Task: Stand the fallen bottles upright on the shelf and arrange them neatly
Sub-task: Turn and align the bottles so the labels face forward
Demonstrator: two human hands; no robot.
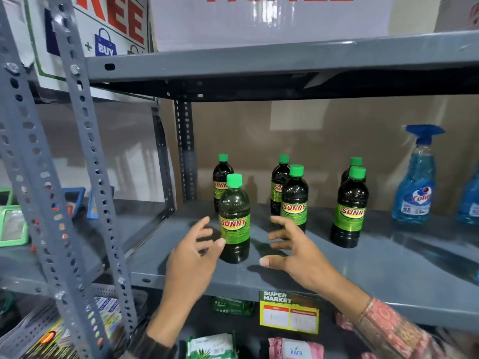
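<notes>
A grey metal shelf (363, 268) is seen from above and in front. Six dark bottles with green caps and green "SUNNY" labels are stood upright on it in three front-and-back pairs: the front left bottle (234, 221) with one behind it (222, 182), the front middle bottle (294, 200) with one behind it (280, 182), and the front right bottle (350, 211) with one largely hidden behind it (355, 163). No bottle is seen lying down. A blue spray bottle (414, 182) is stood apart at the right.

The left hand (191, 257) is held spread beside the front left bottle, its fingertips at or just short of the bottle's side; contact cannot be told for certain. The right hand (293, 252) is held spread and empty between the front left and front middle bottles, touching neither.

The standing-up appears done, and only tidying seems left. The front left bottle sits nearer the shelf edge than its neighbours, so it is best nudged back low on the body, with the labels kept facing forward and the front row brought into line.
</notes>
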